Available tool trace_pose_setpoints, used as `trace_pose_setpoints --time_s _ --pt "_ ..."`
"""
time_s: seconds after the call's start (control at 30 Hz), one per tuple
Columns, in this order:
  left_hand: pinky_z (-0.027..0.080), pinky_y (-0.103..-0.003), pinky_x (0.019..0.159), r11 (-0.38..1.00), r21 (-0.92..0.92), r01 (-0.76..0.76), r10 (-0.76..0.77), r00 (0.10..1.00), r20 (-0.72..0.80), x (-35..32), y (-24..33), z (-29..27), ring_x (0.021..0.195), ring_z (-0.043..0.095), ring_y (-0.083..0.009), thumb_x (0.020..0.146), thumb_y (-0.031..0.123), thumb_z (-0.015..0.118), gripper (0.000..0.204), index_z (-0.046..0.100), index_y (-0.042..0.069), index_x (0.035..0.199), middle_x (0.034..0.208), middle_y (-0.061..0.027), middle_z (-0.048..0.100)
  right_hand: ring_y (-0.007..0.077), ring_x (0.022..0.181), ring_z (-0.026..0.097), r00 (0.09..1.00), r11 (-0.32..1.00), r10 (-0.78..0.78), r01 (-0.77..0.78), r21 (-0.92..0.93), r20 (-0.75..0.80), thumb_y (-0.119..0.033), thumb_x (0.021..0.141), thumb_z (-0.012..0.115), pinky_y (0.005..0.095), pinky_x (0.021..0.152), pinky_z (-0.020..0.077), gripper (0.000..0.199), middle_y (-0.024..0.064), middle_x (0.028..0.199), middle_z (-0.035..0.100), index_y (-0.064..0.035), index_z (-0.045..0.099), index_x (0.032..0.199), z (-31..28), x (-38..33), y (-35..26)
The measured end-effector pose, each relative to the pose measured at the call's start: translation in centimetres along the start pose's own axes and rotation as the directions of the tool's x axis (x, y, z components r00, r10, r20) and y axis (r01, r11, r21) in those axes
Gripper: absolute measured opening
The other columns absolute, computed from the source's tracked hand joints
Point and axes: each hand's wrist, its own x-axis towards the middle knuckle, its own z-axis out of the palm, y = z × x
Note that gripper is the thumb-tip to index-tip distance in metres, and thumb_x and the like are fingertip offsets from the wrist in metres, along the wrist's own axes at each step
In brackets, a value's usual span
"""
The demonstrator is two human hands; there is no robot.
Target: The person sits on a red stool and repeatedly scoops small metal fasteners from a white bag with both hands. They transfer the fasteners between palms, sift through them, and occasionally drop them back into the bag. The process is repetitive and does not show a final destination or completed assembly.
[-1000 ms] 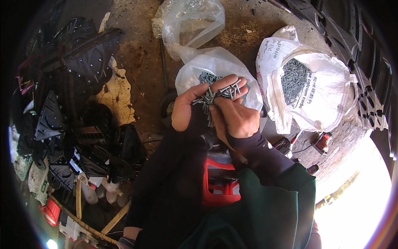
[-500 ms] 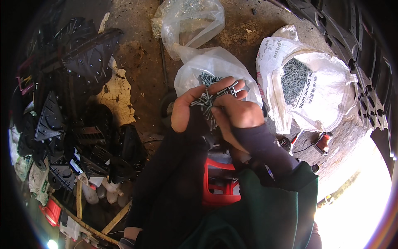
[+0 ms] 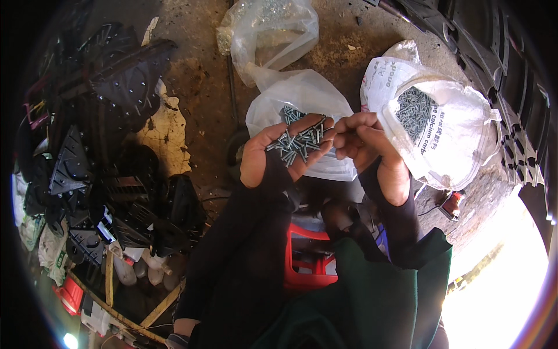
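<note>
Screws [image 3: 297, 141] are lying in a loose heap on my left hand [image 3: 278, 152], which I am holding palm up and spread flat at the centre of the frame. A second ago both hands were bunched together over that heap, the right fingers working in among the screws. Now I am seeing the right hand [image 3: 372, 152] drawn off to the right of the palm, its fingertips [image 3: 342, 129] pressed together just beside the heap. I am judging that it is pinching one or two picked screws, though they are too small for me to be sure. So the picking looks to be moving from sorting to carrying off.

Three containers are lying on the dirt floor [image 3: 203, 87] above the hands. Right behind the left palm a clear bag [image 3: 302, 99] is sitting, with a few screws showing at its mouth just over my fingers. Toward the right of the frame a white sack [image 3: 447, 136] is standing open, and a dark mass of screws [image 3: 414, 110] is filling its mouth. At the top centre a second clear bag [image 3: 273, 32] is lying crumpled; I cannot tell what it holds.

Black plastic parts [image 3: 99, 163] are piling up along the left side, well apart from the hands. A red stool [image 3: 305, 256] is showing below my forearms, and a tyre [image 3: 500, 64] is curving down the upper right edge.
</note>
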Motion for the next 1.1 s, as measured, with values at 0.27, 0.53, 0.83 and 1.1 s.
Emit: trace_pose_setpoints --time_s 0.27,0.53,0.83,1.1 --pt "0.051 -0.051 0.083 0.939 0.336 -0.077 0.225 0.877 -0.426 0.2 -1.2 -0.2 0.092 0.063 -0.0386 0.094 0.015 0.045 0.033 0.053 -0.011 0.113 0.106 -0.0242 0.061 0.0389 0.123 0.050 0.992 0.916 0.115 -0.124 0.382 0.047 -0.034 0.101 0.045 0.0462 0.108 0.0389 0.060 0.0292 0.129 0.050 0.0157 0.040 0.133 3.9 1.3 -1.4" --pt "0.050 -0.045 0.088 0.931 0.366 0.005 0.101 0.957 -0.271 0.4 -1.3 -1.4 0.093 0.063 -0.0368 0.092 0.011 0.048 0.035 0.054 -0.013 0.115 0.104 -0.0241 0.062 0.0374 0.149 0.011 0.983 0.915 -0.179 0.150 0.375 0.043 -0.039 0.098 0.048 0.0458 0.121 0.0120 0.082 0.0292 0.158 0.012 0.0156 0.011 0.148 6.0 9.8 0.4" --pt "0.047 -0.046 0.102 0.911 0.408 -0.059 0.196 0.933 -0.303 -1.4 -0.7 3.2 0.110 0.062 -0.0381 0.094 0.016 0.042 0.045 0.052 -0.016 0.124 0.119 -0.0269 0.061 0.0357 0.139 0.037 0.940 0.857 -0.298 0.340 -0.388 0.165 -0.050 0.100 0.041 0.0468 0.117 0.0257 0.074 0.0263 0.147 0.040 0.0087 0.034 0.144 -0.3 -2.6 2.2" --pt "0.040 -0.050 0.110 0.964 0.264 -0.015 0.034 0.997 -0.066 -2.9 -0.5 7.2 0.131 0.047 -0.0423 0.097 0.027 0.037 0.058 0.044 -0.015 0.136 0.141 -0.0319 0.045 0.0323 0.139 0.037 0.958 0.961 -0.269 0.260 0.095 0.101 -0.053 0.100 0.034 0.0448 0.116 0.0252 0.075 0.0215 0.148 0.040 0.0037 0.028 0.149 -0.6 -2.3 6.0"
